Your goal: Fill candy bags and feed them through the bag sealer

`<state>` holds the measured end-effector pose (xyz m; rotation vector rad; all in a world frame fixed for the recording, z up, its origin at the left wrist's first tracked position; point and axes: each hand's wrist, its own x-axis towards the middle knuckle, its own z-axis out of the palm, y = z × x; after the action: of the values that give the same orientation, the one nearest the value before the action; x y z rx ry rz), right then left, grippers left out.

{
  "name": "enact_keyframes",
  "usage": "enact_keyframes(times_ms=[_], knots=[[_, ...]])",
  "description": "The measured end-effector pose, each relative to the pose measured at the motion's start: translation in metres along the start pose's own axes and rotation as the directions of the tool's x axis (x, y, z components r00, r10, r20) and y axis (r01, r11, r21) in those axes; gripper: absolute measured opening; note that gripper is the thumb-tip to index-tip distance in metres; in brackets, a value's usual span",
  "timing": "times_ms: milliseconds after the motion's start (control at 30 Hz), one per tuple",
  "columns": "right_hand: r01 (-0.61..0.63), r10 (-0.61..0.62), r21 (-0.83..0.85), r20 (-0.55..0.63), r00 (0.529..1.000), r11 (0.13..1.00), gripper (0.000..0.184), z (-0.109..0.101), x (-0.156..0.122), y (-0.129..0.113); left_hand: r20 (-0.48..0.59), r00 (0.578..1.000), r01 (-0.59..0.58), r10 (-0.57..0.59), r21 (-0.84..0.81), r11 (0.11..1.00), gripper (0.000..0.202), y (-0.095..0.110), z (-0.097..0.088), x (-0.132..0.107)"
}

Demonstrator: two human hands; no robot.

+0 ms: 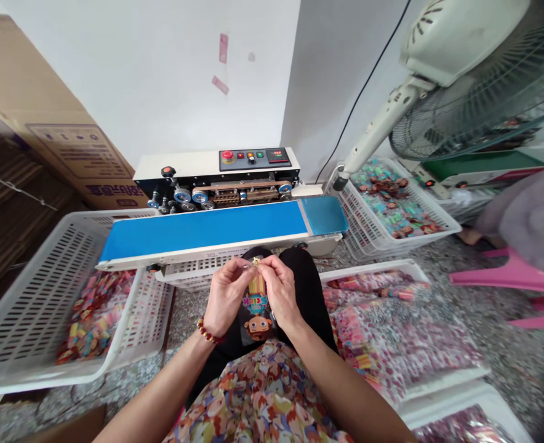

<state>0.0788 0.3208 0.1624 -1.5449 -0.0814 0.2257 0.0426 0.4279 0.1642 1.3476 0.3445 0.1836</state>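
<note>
A clear printed bag [256, 307] with yellow sticks inside and a cartoon face at its lower end lies upside down over my lap. My left hand [228, 292] pinches the bag's top edge from the left, a red bead bracelet on its wrist. From the right, my right hand [279, 289] grips the same edge, fingertips close to the left ones. A small yellow bit [255, 261] shows between the fingertips; its kind is too small to tell. Just beyond my hands stands a sealing machine [216, 178] with a blue conveyor belt [207, 229].
A white basket [128, 326] at left holds colourful packets. At right, a crate [415, 267] holds several filled bags [401, 344]; another basket [452, 224] of packets stands behind. A fan [466, 80] leans in at upper right, near a pink stool [507, 271] and a seated person. Cardboard boxes [69, 123] stand left.
</note>
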Motion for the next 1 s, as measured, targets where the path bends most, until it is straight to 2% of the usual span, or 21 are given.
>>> enact_keyframes(times_ms=[133, 267, 333, 500, 733, 833, 933, 1000], knots=[[0.044, -0.043, -0.022, 0.035, 0.998, 0.999, 0.034, 0.001, -0.001, 0.002, -0.015, 1.0, 0.025, -0.026, -0.033, 0.999, 0.019, -0.002, -0.005, 0.0], [0.039, -0.04, 0.011, 0.156, 0.987, 0.999, 0.027, 0.0, 0.0, 0.005, -0.126, 0.992, 0.02, -0.025, -0.036, 0.999, 0.017, -0.001, -0.009, -0.001], [0.011, -0.021, 0.056, 0.187, 0.982, 0.998, 0.024, 0.0, 0.0, 0.006, -0.149, 0.989, 0.009, -0.016, -0.051, 0.999, 0.016, 0.001, -0.011, -0.002], [-0.026, 0.008, 0.098, 0.18, 0.984, 0.995, 0.021, 0.004, 0.0, 0.006, -0.056, 0.998, -0.005, 0.005, -0.006, 1.0, 0.016, 0.005, -0.021, -0.004], [0.092, -0.076, -0.099, 0.153, 0.985, 0.991, 0.029, 0.011, -0.004, 0.006, 0.046, 0.998, 0.029, -0.034, 0.11, 0.993, 0.018, 0.008, -0.028, -0.005], [0.125, -0.108, -0.127, 0.134, 0.985, 0.984, 0.032, 0.012, -0.005, 0.008, 0.017, 1.0, 0.006, -0.008, 0.127, 0.992, 0.018, 0.004, -0.027, -0.008], [0.122, -0.106, -0.071, 0.197, 0.975, 0.99, 0.023, 0.011, -0.004, 0.007, -0.057, 0.998, -0.023, 0.03, 0.132, 0.991, 0.017, -0.001, -0.031, -0.01], [0.079, -0.074, -0.011, 0.243, 0.967, 0.997, 0.019, 0.01, -0.002, 0.006, -0.067, 0.997, -0.032, 0.041, 0.125, 0.992, 0.017, -0.002, -0.036, -0.011]])
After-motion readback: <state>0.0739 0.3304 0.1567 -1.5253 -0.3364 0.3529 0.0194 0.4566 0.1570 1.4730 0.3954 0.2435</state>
